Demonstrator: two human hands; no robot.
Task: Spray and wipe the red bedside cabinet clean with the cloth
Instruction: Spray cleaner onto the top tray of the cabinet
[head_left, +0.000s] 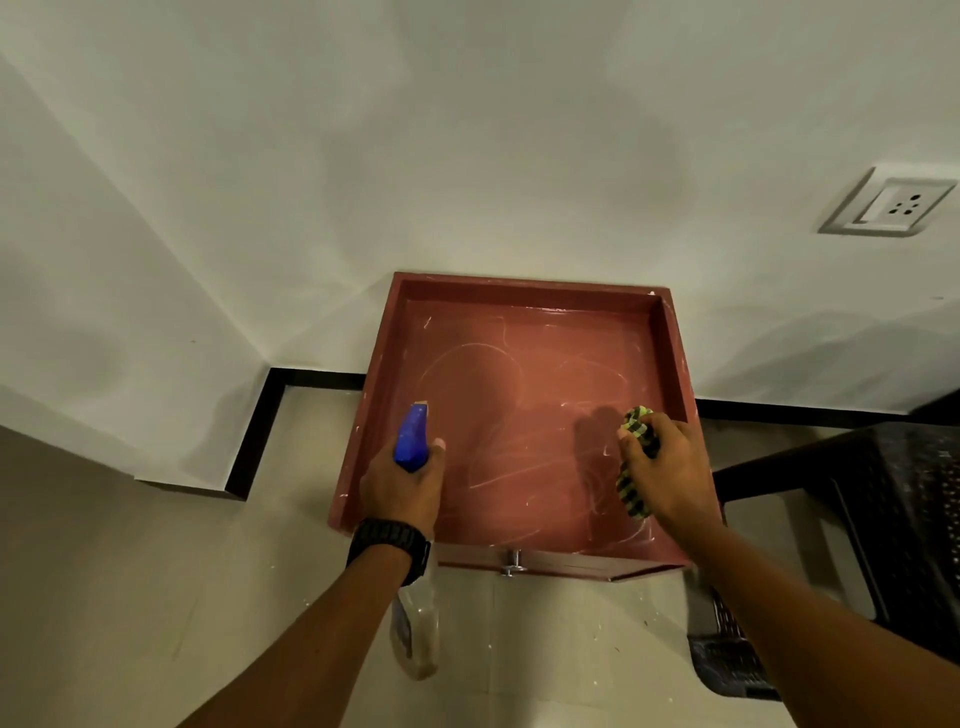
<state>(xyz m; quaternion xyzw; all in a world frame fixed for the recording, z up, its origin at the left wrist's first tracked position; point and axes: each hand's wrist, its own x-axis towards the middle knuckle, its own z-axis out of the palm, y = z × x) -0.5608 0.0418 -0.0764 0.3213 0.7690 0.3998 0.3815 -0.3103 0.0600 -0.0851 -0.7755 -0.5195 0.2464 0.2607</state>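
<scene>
Now, with your left hand gripping the spray bottle and your right hand bunched around the cloth, mist the red cabinet top ahead of the nozzle, then wipe outward from the cloth.

You are in a home bedroom corner: red bedside cabinet against a white wall, wall socket, tiled floor with black skirting.

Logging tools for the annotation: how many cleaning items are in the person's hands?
2. A spray bottle with a blue head, gripped by the left hand over the red cabinet's left edge; a yellow-and-black striped cloth, bunched in the right hand near the right side. Nothing else held.
</scene>
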